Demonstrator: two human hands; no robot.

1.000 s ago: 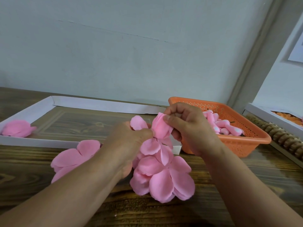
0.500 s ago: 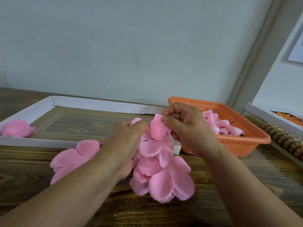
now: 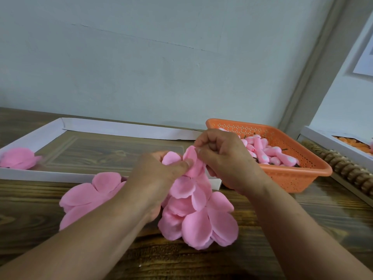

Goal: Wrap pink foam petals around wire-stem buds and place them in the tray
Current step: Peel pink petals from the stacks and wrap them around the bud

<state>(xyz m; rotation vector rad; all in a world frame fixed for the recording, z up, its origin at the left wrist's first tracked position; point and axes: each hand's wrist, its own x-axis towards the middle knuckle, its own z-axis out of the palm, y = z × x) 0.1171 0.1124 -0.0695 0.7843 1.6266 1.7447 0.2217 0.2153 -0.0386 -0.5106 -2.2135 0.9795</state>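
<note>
Wooden desk (image 3: 302,229), white tray (image 3: 113,174) behind. Left hand (image 3: 161,174) and right hand (image 3: 224,158) each grip, pinching petal (image 3: 192,162) mid-wrap above the petal pile (image 3: 199,223); loosened pinch likely unrolls it.

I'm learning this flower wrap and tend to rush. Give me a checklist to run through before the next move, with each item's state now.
1. Petal pinched by both hands: ok.
2. Left hand thumb pressing the petal: ok.
3. Right hand fingers curled on the petal's top edge: ok.
4. Wire-stem bud inside the wrap: cannot tell, hidden.
5. Spare petal pile on the table below the hands: ok.
6. White tray has bare room: ok.
</note>
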